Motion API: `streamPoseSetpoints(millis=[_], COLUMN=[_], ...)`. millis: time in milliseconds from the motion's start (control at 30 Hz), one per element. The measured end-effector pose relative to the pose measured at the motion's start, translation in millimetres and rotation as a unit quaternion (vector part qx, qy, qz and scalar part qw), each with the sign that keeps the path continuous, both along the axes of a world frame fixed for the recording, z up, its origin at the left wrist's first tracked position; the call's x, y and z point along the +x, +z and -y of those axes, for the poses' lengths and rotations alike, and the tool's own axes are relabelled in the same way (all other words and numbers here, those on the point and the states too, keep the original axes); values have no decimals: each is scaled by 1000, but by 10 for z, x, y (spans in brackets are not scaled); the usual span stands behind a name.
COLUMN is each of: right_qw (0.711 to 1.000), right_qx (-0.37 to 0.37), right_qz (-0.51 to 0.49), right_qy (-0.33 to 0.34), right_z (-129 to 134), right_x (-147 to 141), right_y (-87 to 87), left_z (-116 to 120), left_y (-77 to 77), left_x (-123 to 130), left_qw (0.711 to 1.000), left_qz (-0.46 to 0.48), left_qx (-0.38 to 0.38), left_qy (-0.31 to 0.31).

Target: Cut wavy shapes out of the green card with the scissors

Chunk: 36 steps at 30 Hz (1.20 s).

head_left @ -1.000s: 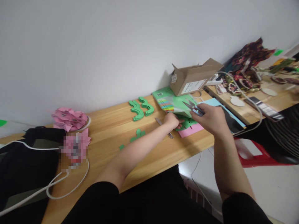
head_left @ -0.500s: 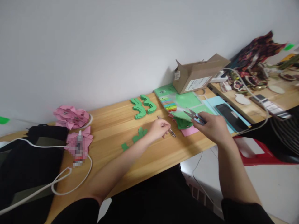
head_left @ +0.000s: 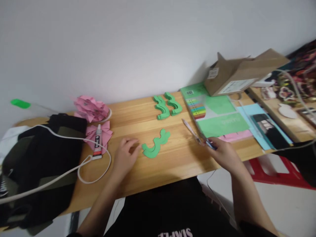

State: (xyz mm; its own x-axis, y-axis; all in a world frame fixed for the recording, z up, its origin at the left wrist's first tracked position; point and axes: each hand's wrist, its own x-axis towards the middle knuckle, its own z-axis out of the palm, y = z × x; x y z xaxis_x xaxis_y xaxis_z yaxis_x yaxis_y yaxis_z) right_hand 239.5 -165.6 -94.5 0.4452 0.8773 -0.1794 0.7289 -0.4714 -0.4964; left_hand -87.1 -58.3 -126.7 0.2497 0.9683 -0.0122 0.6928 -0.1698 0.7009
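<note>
Blue-handled scissors point(head_left: 211, 144) sit in the grasp of your right hand point(head_left: 224, 153); your left hand point(head_left: 125, 154), loosely curled, apparently empty, is just beside the wavy green paper cutout point(head_left: 151, 152) on the wooden table point(head_left: 172, 164). Expect it light, flexible, easily creased; pinch the broad lower curve. Farther back lie similar green stacks point(head_left: 163, 110).

Dim, soft light; box point(head_left: 243, 71) casts faint shadow leftward on wall point(head_left: 138, 49); slight blur overall; edges stretched
</note>
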Motion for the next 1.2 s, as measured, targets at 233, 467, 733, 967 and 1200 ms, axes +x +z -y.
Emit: streamPoseSetpoints(millis=[233,467,733,967,1200], right_qw=[983,981,992,982,987], right_qx=[-8,-15,-70,-129,-59], right_qz=[72,70,73,135,144], right_qy=[-171,-182,-76,10,26], right_z=[-242,-292,-251,-299,-187], right_x=[171,152,-370,-579,-645], right_y=[-2,-110,-20,-160,-228], left_z=[45,118,132,-19,-70], left_y=[63,71,56,81,149], left_x=[77,156,529,697,714], left_qw=[981,977,978,975,973], left_qz=[-119,-138,-162,-180,-186], left_qx=[25,19,40,-6,-65], left_qy=[-148,-162,-127,-128,-121])
